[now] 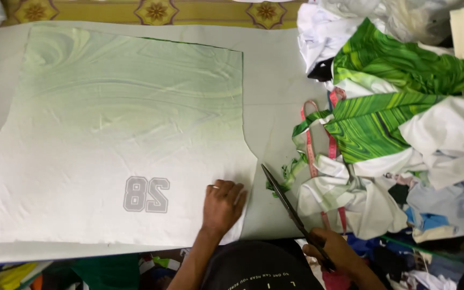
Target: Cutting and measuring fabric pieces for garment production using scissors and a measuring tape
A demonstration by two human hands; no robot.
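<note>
A large cut piece of pale green and white swirl-patterned fabric [119,134] lies flat on the table, with a grey mirrored number print near its lower middle. My left hand [222,207] rests palm down on the fabric's lower right corner, a ring on one finger. My right hand [333,252] grips the handles of long dark scissors [285,201], whose blades point up and left, just right of the fabric's edge and apart from it.
A heap of bright green and white fabric scraps [393,123] fills the right side, with a pink measuring tape [310,145] threaded through it. The pale table surface [275,86] shows between fabric and heap. More cloth lies below the table's front edge.
</note>
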